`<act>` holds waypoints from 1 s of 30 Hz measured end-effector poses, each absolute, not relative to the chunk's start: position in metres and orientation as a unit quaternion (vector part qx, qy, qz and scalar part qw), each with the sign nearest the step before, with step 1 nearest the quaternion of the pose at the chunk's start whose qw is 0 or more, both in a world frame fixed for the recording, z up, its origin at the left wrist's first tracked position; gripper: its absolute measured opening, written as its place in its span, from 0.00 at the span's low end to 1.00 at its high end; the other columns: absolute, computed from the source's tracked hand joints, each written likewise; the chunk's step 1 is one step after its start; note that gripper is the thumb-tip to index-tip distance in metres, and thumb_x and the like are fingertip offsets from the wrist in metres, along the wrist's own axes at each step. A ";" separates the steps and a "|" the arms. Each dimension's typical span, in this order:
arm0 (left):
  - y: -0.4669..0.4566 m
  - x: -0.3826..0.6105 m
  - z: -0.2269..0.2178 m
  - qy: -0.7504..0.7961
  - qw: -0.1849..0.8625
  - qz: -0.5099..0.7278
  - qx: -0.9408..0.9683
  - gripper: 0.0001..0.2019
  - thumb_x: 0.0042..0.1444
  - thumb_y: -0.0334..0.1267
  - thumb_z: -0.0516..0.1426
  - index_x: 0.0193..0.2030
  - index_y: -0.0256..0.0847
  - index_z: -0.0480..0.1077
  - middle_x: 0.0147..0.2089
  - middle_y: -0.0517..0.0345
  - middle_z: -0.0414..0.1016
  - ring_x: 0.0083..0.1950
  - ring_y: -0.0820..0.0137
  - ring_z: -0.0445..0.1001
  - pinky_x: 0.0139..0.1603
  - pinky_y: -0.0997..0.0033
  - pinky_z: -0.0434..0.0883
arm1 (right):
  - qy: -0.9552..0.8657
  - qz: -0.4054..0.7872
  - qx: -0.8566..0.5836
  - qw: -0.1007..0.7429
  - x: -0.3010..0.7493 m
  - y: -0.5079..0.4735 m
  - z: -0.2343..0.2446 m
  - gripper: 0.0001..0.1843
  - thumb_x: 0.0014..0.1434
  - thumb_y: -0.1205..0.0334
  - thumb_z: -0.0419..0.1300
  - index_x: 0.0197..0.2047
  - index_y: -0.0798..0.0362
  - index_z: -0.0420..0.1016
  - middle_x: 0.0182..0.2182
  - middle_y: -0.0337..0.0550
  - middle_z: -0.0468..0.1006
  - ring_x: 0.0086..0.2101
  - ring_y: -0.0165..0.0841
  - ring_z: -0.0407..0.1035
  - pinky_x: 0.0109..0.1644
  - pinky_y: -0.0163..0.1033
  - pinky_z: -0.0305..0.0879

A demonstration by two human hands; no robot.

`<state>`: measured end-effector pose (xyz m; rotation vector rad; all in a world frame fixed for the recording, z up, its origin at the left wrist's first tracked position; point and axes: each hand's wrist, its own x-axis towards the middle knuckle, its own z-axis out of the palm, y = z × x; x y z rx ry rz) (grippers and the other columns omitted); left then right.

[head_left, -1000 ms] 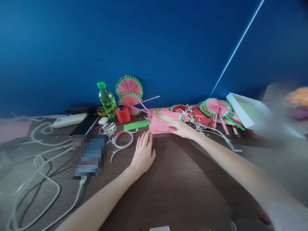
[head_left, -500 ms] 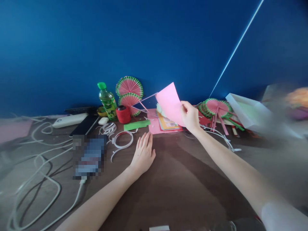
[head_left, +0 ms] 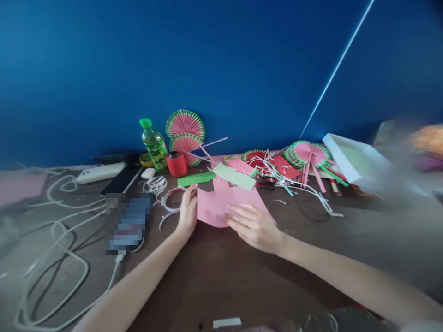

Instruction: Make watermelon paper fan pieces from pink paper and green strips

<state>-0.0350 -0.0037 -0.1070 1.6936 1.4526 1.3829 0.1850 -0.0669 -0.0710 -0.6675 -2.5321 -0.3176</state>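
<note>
- A pink sheet [head_left: 216, 203] is shown on or just above a brown table [head_left: 207, 276], its near edge bowed — thin, smooth paper, by the look of it.
- At the sheet's left edge, the left hand [head_left: 188, 213] is turned on its side; whether the edge is pinched or merely touched cannot be told.
- Over the sheet's near right part, the right hand [head_left: 258, 230] is spread open, its fingers laid loosely across the surface, nothing clasped.
- For tidy work, it is judged, the left edge is best steadied and the bow smoothed out with light, flat fingers — hard pressure is best avoided, lest a stray crease be made.
- Just beyond the sheet, a flat, pale green strip [head_left: 235, 176] is seen, with a sharply pleated pink-and-green piece [head_left: 242, 165] behind it.
- Left of the sheet and farther back, round accordion-folded fans [head_left: 185, 125] are stood near a blue wall [head_left: 221, 69], beside a wound red spool [head_left: 177, 165] and a clear plastic bottle [head_left: 153, 146].
- Beyond and right of the sheet, narrow white strips [head_left: 272, 165] are tangled in loose curls.
</note>
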 end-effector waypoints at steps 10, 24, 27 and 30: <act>-0.020 -0.023 -0.082 0.444 0.083 0.179 0.874 0.23 0.59 0.42 0.48 0.60 0.35 0.60 0.63 0.46 0.61 0.65 0.59 0.55 0.64 0.52 0.55 | -0.868 0.097 -0.407 0.269 0.204 -0.051 -0.083 0.20 0.64 0.59 0.47 0.56 0.52 0.67 0.55 0.47 0.69 0.57 0.39 0.60 0.60 0.53 0.59; -0.035 -0.017 -0.077 0.419 0.093 0.013 0.903 0.29 0.60 0.44 0.48 0.66 0.35 0.50 0.69 0.47 0.46 0.69 0.59 0.43 0.67 0.53 0.46 | -0.759 0.084 -0.481 0.430 0.261 0.008 -0.091 0.14 0.59 0.60 0.49 0.37 0.52 0.75 0.39 0.48 0.77 0.44 0.41 0.69 0.52 0.52 0.62; -0.044 -0.012 -0.075 0.416 0.117 0.016 0.902 0.28 0.60 0.43 0.48 0.66 0.37 0.50 0.69 0.48 0.46 0.69 0.60 0.43 0.67 0.53 0.46 | -0.719 0.179 -0.492 0.457 0.249 0.006 -0.086 0.11 0.55 0.59 0.52 0.35 0.51 0.74 0.40 0.47 0.76 0.42 0.40 0.68 0.47 0.49 0.65; -0.050 -0.011 -0.072 0.432 0.136 0.043 0.891 0.27 0.59 0.41 0.49 0.65 0.38 0.51 0.68 0.48 0.48 0.69 0.60 0.44 0.67 0.52 0.46 | -0.606 0.345 -0.520 0.493 0.237 0.001 -0.077 0.12 0.52 0.59 0.53 0.38 0.52 0.72 0.39 0.47 0.76 0.38 0.38 0.71 0.41 0.47 0.68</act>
